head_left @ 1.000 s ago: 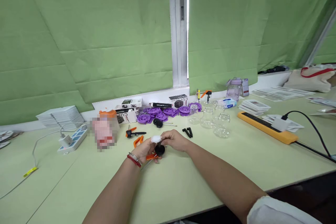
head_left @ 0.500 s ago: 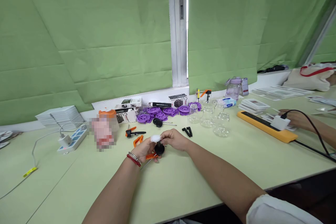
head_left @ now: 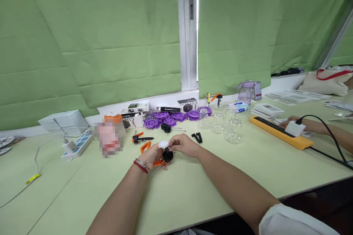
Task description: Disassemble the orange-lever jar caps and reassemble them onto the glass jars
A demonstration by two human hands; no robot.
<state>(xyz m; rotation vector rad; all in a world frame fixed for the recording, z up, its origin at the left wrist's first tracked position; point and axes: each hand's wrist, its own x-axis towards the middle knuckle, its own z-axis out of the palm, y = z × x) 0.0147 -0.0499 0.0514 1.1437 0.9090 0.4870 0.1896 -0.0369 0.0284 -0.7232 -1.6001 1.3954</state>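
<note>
My left hand is closed round a black pump head with a round base and a white piece at its top. An orange lever and a thin metal rod stick out below the same hand. With pinched fingertips, my right hand touches the upper stem of the pump head; anything tiny in that pinch is too small to make out. Just beyond the left hand lie an orange handle and a black-and-orange part. Two black levers rest past the right hand.
Clear glass bottles stand behind the right hand, with purple wheel-shaped parts and a black-handled screwdriver to their left. A yellow power strip lies to the right, near another person's hand. A white power strip is at left.
My hands keep almost the same hold, the right fingertips shifting only slightly at the stem. At the right, the other person's hand has moved a little to the left.
</note>
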